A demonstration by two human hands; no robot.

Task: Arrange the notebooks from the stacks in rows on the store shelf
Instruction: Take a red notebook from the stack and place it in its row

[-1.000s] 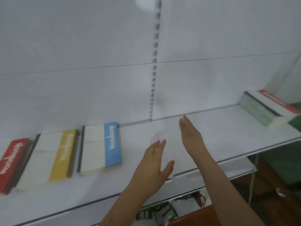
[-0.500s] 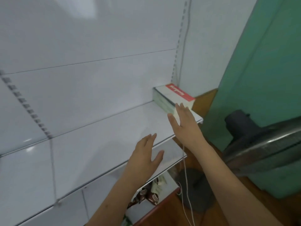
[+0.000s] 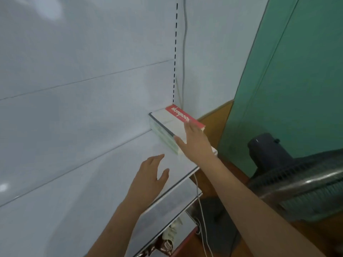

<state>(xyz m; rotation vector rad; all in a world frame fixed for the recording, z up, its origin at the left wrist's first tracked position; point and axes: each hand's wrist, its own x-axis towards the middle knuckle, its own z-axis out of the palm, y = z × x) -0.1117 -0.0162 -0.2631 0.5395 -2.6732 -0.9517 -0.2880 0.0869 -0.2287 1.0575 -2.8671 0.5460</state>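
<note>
A stack of notebooks lies at the right end of the white store shelf; its top cover is white with a red band. My right hand lies flat on top of the stack, fingers straight and thumb spread along the stack's left edge. To the left and nearer me, my left hand hovers over the bare shelf with fingers relaxed, holding nothing.
A white back panel with a slotted upright rises behind the shelf. A green wall and a dark standing fan are on the right. A white cable hangs past a lower shelf with packets.
My view has swung right, away from the row of red, yellow and blue notebooks. My right hand has reached forward onto the stack; the left hand followed over the shelf.
</note>
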